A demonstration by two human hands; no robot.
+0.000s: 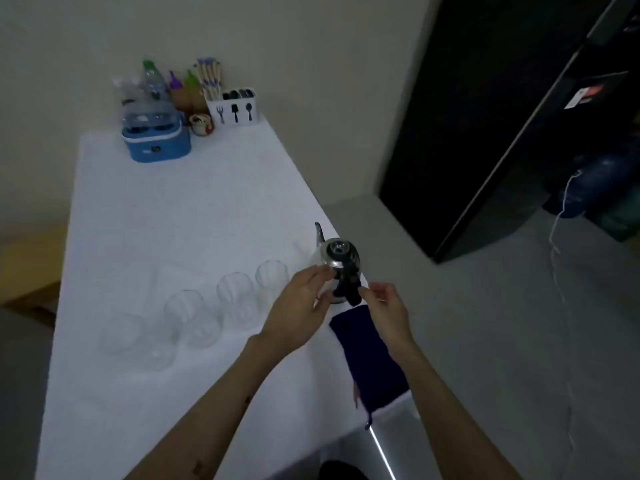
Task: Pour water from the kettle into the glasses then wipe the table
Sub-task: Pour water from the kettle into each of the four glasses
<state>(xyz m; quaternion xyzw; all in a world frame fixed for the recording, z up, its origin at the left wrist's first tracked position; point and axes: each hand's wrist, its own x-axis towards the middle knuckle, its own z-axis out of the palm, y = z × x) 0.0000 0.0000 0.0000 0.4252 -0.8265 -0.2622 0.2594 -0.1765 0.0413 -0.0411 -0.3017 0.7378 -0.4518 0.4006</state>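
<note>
A glass kettle (334, 256) with a metal lid, thin spout and black handle stands near the table's (180, 209) right edge. My left hand (298, 306) cups the kettle's left side, thumb by the lid rim. My right hand (384, 308) pinches the black handle's outer end with its fingertips. Several clear empty glasses (237, 296) stand in a slanting row left of the kettle, the nearest one (273, 277) just beside my left hand. A dark blue cloth (370, 355) lies on the right edge, partly under my right forearm.
At the far end stand a blue container (156, 143), bottles (154, 81), a small mug (202, 124) and a white cutlery holder (233, 110). A dark fridge (502, 116) rises to the right, with grey floor (485, 323) beside the table.
</note>
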